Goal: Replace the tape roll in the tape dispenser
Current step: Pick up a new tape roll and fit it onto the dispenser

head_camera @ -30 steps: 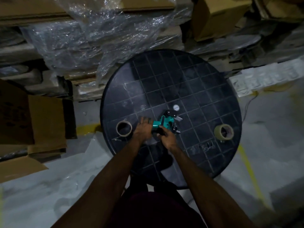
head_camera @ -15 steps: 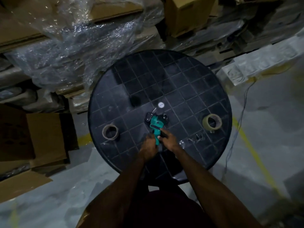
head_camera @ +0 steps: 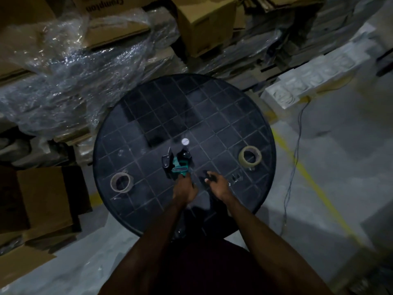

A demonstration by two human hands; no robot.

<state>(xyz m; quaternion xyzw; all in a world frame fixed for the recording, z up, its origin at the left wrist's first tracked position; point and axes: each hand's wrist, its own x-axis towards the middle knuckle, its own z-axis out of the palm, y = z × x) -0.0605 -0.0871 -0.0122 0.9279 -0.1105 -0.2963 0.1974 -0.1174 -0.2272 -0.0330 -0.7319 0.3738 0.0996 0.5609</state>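
A teal and black tape dispenser (head_camera: pixel 177 165) stands near the middle of the round black table (head_camera: pixel 212 116). My left hand (head_camera: pixel 184 189) grips its handle from below. My right hand (head_camera: pixel 217 184) hovers just to the right of it, fingers spread, holding nothing. A nearly used-up brown roll (head_camera: pixel 121 182) lies at the table's left. A fuller yellowish tape roll (head_camera: pixel 249 156) lies at the right. A small white disc (head_camera: pixel 185 141) sits just beyond the dispenser.
Cardboard boxes (head_camera: pixel 204 22) and crumpled plastic wrap (head_camera: pixel 74 81) pile up behind the table. More flattened cardboard (head_camera: pixel 42 201) lies at the left. White moulded packing (head_camera: pixel 314 81) and a thin cable (head_camera: pixel 295 158) are on the floor at the right.
My right hand has let go of the dispenser and moved right. My left hand has shifted onto the handle. The dispenser now points away from me.
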